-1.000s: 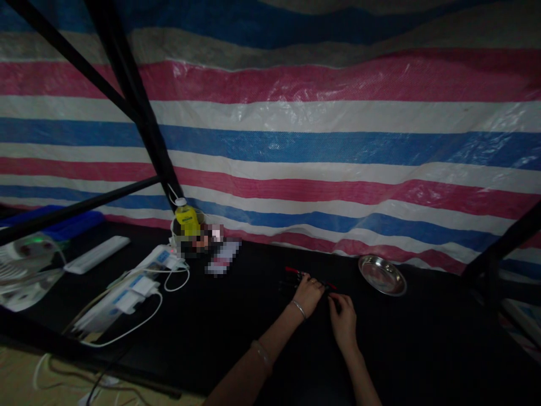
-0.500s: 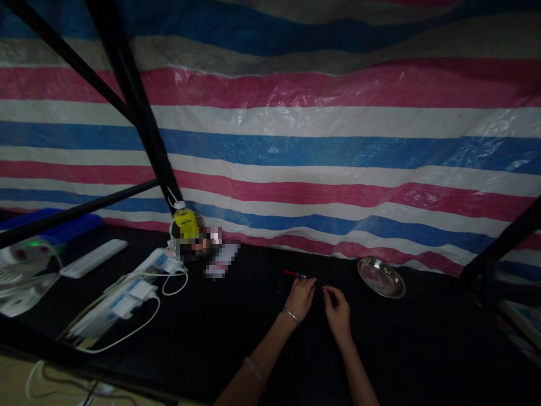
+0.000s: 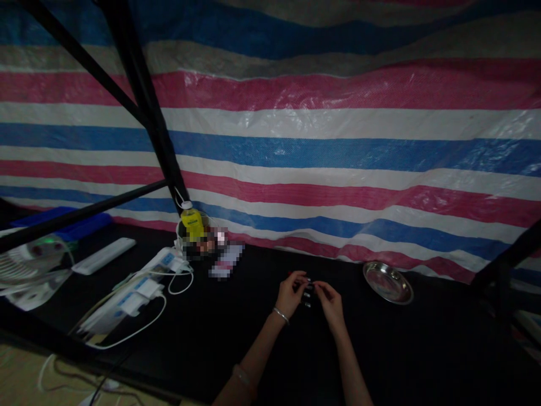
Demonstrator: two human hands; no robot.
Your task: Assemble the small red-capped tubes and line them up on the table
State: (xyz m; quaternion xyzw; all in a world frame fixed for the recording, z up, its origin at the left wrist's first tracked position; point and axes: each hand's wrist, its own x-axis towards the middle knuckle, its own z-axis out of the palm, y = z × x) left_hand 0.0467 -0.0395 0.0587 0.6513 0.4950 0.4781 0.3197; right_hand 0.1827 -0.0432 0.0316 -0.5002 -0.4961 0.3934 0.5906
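My left hand (image 3: 291, 294), with a bracelet at the wrist, is over the black tabletop (image 3: 236, 316), its thumb and fingers pinched at a small dark item. My right hand (image 3: 330, 301) is close beside it on the right, thumb and forefinger pressed together at the same spot. What lies between the fingertips is too small and dark to name. Just below the fingertips, small shiny pieces (image 3: 306, 300) lie on the black surface. A bit of red shows behind my left fingers; the rest of that object is hidden.
A round metal dish (image 3: 387, 283) sits at the right rear. Power strips (image 3: 135, 296) with white cables, a yellow bottle (image 3: 193, 224), a white fan (image 3: 36, 262) and a blue tray (image 3: 80, 224) are on the left. Black frame bars (image 3: 146, 101) stand before striped sheeting.
My left hand has shifted slightly left and its fingers now meet those of my right hand. Small shiny pieces show below them. The red item is now mostly covered. The view has turned slightly left.
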